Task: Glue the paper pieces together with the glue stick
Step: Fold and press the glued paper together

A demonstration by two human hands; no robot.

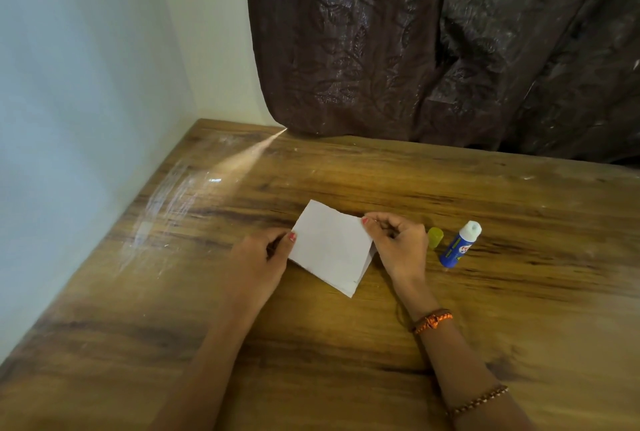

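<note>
White paper pieces (330, 245) are stacked one on the other just above the wooden table (346, 344), edges nearly aligned. My left hand (261, 256) pinches their left edge with thumb on top. At the upper right corner my right hand (398, 245) pinches them between thumb and fingers. To the right stands a blue glue stick (459, 247), uncapped, its white glue tip showing. Its yellow cap (435, 237) rests on the table between my right hand and the stick.
A pale wall runs along the table's left edge. A dark brown patterned curtain (450, 50) hangs behind the far edge and touches the tabletop. Bare wood lies in front of and to the right of the glue stick.
</note>
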